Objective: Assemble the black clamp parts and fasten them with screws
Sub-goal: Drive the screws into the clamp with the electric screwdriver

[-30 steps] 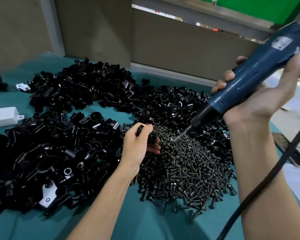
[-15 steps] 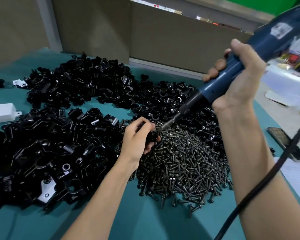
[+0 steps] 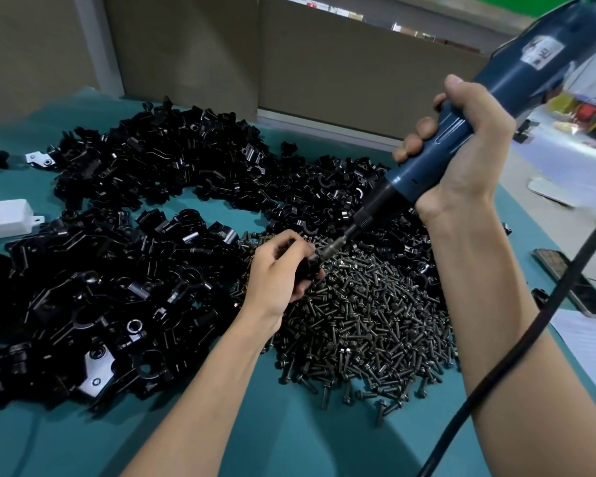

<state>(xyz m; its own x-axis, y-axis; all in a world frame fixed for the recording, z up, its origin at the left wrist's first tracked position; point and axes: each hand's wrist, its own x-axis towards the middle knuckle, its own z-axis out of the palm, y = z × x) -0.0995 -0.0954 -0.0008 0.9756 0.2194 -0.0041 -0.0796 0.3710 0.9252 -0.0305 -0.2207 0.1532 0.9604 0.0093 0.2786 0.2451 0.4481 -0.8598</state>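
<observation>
Left hand [image 3: 278, 274] at centre frame, fingers [image 3: 291, 241] curled tight and clamped on a small black clamp part [image 3: 308, 270], most of it hidden inside the grip. Right hand [image 3: 461, 149] at upper right, fingers wrapped fully round the barrel of a blue electric screwdriver [image 3: 489, 108], thumb laid along the top. Screwdriver tilted down toward lower left, its bit [image 3: 338, 243] meeting the held part just beside the left fingertips; exact contact too small to tell. Black cable [image 3: 516, 349] trailing from the right edge down across the right forearm to the bottom of the frame. Below and right of the left hand, a broad heap of dark screws [image 3: 365, 325] on the teal worktop [image 3: 307, 438]. Across the left half and upper centre, a sprawling pile of loose black clamp parts [image 3: 124, 235], a few showing bare silver faces. At the left edge, a white box [image 3: 4, 218] touching the pile. At the right edge, a dark phone [image 3: 572, 287] lying flat, near a white sheet [image 3: 592, 342]. Behind the worktop, plain brown partition panels [image 3: 341, 63]; at far upper right, a blurred bright floor area.
</observation>
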